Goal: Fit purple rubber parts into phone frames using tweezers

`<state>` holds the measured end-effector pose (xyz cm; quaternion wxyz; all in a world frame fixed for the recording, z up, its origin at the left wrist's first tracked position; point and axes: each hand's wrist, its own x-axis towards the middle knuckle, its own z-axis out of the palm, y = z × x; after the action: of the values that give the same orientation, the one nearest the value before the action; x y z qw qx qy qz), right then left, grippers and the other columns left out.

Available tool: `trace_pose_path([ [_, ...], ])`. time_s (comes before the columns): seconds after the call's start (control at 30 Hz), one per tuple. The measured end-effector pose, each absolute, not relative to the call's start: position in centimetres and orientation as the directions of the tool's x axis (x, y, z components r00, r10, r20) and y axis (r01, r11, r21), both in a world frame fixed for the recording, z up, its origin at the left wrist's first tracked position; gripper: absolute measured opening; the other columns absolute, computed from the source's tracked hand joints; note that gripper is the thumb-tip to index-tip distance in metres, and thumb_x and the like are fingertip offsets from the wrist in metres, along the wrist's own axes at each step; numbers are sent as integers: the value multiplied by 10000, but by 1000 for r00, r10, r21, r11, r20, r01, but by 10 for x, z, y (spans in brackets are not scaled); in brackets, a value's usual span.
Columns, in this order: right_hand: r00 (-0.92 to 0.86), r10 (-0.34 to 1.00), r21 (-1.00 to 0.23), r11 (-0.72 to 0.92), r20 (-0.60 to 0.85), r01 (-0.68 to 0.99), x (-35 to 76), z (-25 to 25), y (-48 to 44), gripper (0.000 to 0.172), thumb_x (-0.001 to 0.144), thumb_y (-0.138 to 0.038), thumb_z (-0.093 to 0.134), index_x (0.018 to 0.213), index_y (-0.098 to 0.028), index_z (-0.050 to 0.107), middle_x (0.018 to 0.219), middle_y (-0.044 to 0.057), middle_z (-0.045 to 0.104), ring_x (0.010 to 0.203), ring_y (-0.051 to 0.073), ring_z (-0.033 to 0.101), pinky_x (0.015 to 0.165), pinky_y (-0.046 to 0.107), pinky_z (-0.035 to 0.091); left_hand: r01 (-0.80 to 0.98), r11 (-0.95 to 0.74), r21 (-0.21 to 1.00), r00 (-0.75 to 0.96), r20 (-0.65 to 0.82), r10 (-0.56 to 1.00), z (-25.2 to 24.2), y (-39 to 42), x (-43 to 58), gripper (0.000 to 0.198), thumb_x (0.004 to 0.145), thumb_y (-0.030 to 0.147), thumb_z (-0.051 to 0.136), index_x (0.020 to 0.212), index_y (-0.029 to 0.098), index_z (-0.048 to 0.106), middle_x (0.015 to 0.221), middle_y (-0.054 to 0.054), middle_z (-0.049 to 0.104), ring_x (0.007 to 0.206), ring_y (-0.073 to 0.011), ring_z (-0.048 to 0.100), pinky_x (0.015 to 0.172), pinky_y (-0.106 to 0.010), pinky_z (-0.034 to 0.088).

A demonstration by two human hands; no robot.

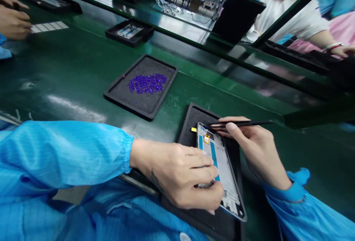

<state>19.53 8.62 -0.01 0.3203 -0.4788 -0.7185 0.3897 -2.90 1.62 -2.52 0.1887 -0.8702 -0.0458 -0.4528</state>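
Observation:
A phone frame (226, 172) with a white and blue inside lies on a black tray (194, 122) in front of me. My left hand (180, 172) rests on its left edge with fingers curled, pressing it down. My right hand (255, 148) is closed on black tweezers (241, 124), held flat with the tips pointing left over the frame's top end, near a small orange part (206, 138). Both arms wear blue sleeves.
A second black tray (116, 89) with a heap of small purple parts (147, 83) sits further out on the green belt (69, 67). Another tray holding a phone frame (129, 32) lies beyond. Other people's hands work at far left (12, 19) and at upper right (342, 50).

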Motion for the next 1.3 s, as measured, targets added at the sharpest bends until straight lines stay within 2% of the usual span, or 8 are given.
trace_pose_path([
  [0.17, -354, 927, -823, 293, 121, 487, 196, -2, 86, 344, 911, -517, 687, 996, -188, 742, 1015, 83, 760, 899, 236, 747, 797, 322, 631, 259, -925, -278, 591, 803, -76, -24, 15, -29, 540, 1007, 544, 453, 905, 123, 775, 897, -122, 763, 763, -207, 725, 745, -303, 643],
  [0.37, -343, 933, -845, 269, 110, 462, 195, -1, 85, 301, 920, -487, 689, 996, -199, 736, 979, 73, 767, 895, 232, 749, 813, 322, 630, 252, -927, -276, 586, 806, -81, -25, 16, -28, 527, 1022, 508, 423, 895, 140, 779, 890, -113, 765, 752, -191, 720, 731, -288, 642],
  [0.67, -351, 928, -854, 279, 123, 439, 198, -6, 88, 333, 921, -509, 690, 1038, -199, 730, 972, 62, 769, 895, 230, 755, 820, 331, 644, 263, -924, -278, 566, 820, -85, -23, 16, -27, 478, 995, 500, 502, 850, 140, 780, 857, -96, 769, 730, -187, 722, 710, -281, 638],
  [0.83, -384, 910, -809, 339, 155, 479, 197, -5, 88, 306, 939, -500, 668, 1014, -212, 742, 985, 60, 765, 884, 239, 751, 799, 333, 644, 281, -921, -271, 556, 828, -74, -21, 15, -26, 379, 949, 460, 608, 833, 141, 778, 823, -77, 769, 696, -175, 718, 681, -267, 630],
  [1.03, -427, 873, -713, 455, 237, 534, 196, -3, 84, 252, 966, -440, 632, 965, -220, 755, 1032, 53, 749, 858, 209, 739, 718, 274, 627, 283, -920, -270, 561, 825, -70, -21, 15, -26, 412, 962, 490, 590, 849, 137, 771, 846, -85, 771, 721, -176, 728, 696, -265, 631],
  [1.13, -428, 866, -707, 471, 257, 527, 195, -3, 84, 203, 976, -394, 626, 1000, -231, 746, 1011, 33, 749, 856, 187, 737, 744, 254, 618, 281, -921, -270, 562, 824, -69, -22, 15, -26, 431, 970, 503, 578, 859, 132, 767, 851, -90, 769, 731, -179, 731, 697, -267, 632],
  [1.3, -440, 860, -684, 485, 259, 545, 195, -3, 84, 207, 975, -398, 622, 1006, -232, 742, 1006, 37, 750, 818, 186, 734, 684, 251, 608, 276, -924, -266, 570, 819, -65, -22, 14, -27, 434, 976, 495, 568, 861, 129, 770, 854, -94, 770, 738, -188, 733, 714, -280, 635],
])
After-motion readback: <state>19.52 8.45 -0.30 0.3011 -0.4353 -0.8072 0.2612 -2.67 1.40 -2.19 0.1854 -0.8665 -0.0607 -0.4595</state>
